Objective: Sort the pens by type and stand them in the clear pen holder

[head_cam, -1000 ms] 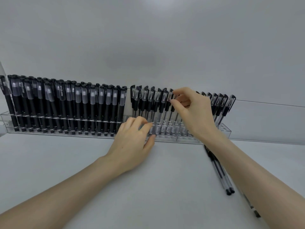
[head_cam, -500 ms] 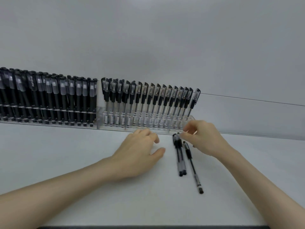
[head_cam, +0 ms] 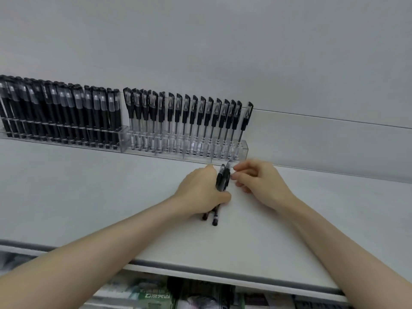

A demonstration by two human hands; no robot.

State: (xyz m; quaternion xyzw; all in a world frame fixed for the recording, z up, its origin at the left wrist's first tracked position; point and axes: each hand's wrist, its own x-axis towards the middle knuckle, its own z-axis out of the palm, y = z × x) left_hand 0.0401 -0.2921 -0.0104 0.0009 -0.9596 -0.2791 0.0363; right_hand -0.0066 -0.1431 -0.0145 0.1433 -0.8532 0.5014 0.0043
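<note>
A long clear pen holder (head_cam: pixel 242 149) stands against the wall on the white table. Its left section holds several all-black pens (head_cam: pixel 66 112); its right section holds several clear-barrel pens with black caps (head_cam: pixel 191 121). In front of the holder's right end, my left hand (head_cam: pixel 200 192) is closed around a small bundle of clear-barrel pens (head_cam: pixel 223 178); their caps point toward the holder and their tips stick out below my palm. My right hand (head_cam: pixel 256 179) is just right of the caps, fingers curled near them, holding nothing I can see.
The table's front edge (head_cam: pixel 200 266) runs across the lower frame, with a shelf of packaged items (head_cam: pixel 156 295) below it. A grey wall rises behind the holder.
My left hand has moved right and closed on the loose pens that lay on the table. My right hand stays beside their caps. The camera has tilted down.
</note>
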